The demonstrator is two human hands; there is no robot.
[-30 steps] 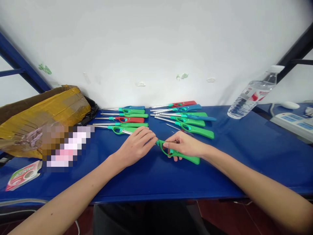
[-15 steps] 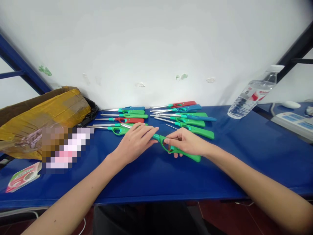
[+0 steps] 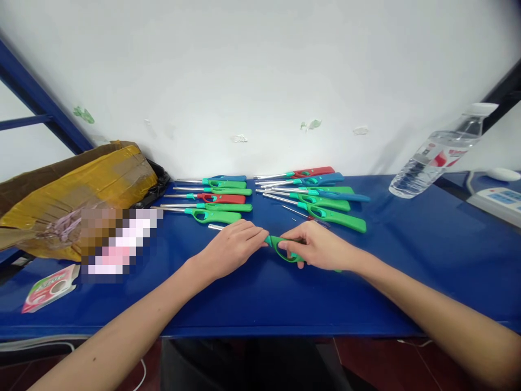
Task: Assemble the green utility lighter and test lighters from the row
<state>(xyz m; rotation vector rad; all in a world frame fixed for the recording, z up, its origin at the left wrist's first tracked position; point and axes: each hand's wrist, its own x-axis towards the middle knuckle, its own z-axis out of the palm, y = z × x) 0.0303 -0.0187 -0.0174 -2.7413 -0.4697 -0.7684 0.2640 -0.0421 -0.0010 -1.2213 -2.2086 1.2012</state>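
Note:
A green lighter (image 3: 274, 241) with a long metal tube lies across both hands above the blue table. My left hand (image 3: 236, 245) is closed round its tube, whose tip sticks out at the left. My right hand (image 3: 315, 247) grips the green handle around the trigger loop and hides much of it. Behind my left hand lies a row of lighters, among them a red one (image 3: 228, 199). Behind my right hand is another group, with a green lighter (image 3: 342, 219) nearest. A thin screwdriver (image 3: 301, 213) and a tiny screw (image 3: 293, 220) lie just behind my right hand.
On the left, a taped cardboard package (image 3: 77, 201) rests by a blurred patch and a pink-green card (image 3: 52, 288). A water bottle (image 3: 435, 157) stands at the back right, near a white power strip (image 3: 499, 203). The blue table (image 3: 228, 309) ends at its front edge.
The view has shifted slightly, moving the background rightward. The held lighter is more level, and my hands are a little closer together. The screwdriver and screw behind my right hand are now more visible.

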